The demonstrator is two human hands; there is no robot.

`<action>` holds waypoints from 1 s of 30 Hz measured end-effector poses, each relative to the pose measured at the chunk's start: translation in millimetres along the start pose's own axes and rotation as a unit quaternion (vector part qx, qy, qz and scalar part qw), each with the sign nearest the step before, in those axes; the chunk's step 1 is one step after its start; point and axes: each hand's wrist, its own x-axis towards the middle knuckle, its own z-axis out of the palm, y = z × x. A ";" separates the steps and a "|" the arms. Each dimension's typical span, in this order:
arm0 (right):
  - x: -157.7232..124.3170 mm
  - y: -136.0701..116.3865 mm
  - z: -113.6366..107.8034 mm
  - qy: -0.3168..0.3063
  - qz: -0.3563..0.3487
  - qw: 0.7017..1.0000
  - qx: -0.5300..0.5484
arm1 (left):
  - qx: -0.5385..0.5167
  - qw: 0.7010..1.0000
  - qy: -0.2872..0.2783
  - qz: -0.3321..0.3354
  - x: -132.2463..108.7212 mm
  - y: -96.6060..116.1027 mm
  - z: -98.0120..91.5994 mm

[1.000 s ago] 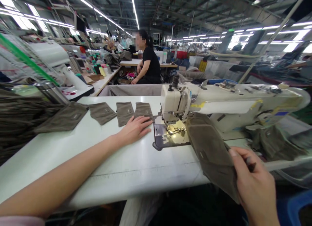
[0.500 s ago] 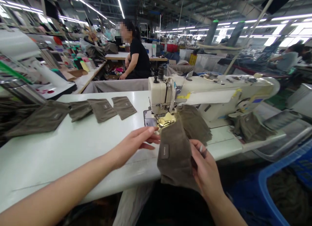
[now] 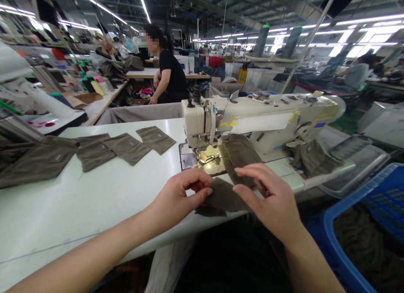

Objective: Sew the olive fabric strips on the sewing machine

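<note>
In the head view, a dark olive fabric piece [image 3: 227, 196] lies at the front edge of the table, below the sewing machine's needle area. My left hand [image 3: 181, 194] pinches its upper left corner between thumb and fingers. Over the right side of the same piece is my right hand [image 3: 273, 198], thumb and forefinger spread apart; its other fingers are curled and partly hidden. The lit metal needle plate [image 3: 210, 158] of the sewing machine [image 3: 197, 122] sits just beyond both hands. A stack of similar olive pieces [image 3: 241, 147] rests under the machine arm, partly behind my right hand.
Several labelled olive pieces [image 3: 128, 147] lie along the left of the pale table [image 3: 126, 200]. More olive fabric [image 3: 314, 158] sits right of the machine. A blue basket [image 3: 331, 225] holding dark cloth stands at lower right. A person in black [image 3: 173, 76] sits beyond the table.
The fabric piece has turned and been lowered onto the table edge, its label no longer showing. My left hand has closed on its corner, while my right hand's thumb and forefinger have spread.
</note>
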 end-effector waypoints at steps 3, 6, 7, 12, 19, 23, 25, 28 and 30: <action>4.2 -12.4 -0.2 -0.078 -0.061 0.995 -0.008 | 0.059 0.997 -0.011 0.054 0.6 4.4 6.1; 9.3 -21.5 -0.3 -0.110 -0.101 0.989 -0.020 | 0.077 0.994 -0.013 0.082 1.9 8.9 9.5; 10.7 -23.5 -1.0 -0.107 -0.101 0.989 -0.015 | 0.079 0.993 -0.018 0.086 2.5 9.8 9.2; 11.5 -17.5 -9.6 0.098 0.026 0.995 -0.017 | 0.043 0.998 -0.056 -0.003 4.9 1.2 -3.0; -0.5 26.7 -1.0 0.164 0.238 0.953 0.086 | -0.116 0.981 0.073 -0.135 3.4 -25.4 -18.0; -6.0 34.0 6.2 0.163 0.255 0.946 0.118 | -0.217 0.955 0.108 -0.171 3.1 -29.2 -18.6; -7.9 34.4 5.8 0.150 0.257 0.946 0.129 | -0.285 0.935 0.101 -0.186 3.6 -30.1 -19.8; -12.7 35.1 3.7 0.124 0.272 0.942 0.154 | -0.343 0.911 0.091 -0.209 5.6 -31.8 -24.5; -18.7 35.0 4.0 0.086 0.283 0.939 0.174 | -0.330 0.912 0.097 -0.224 8.1 -33.1 -29.0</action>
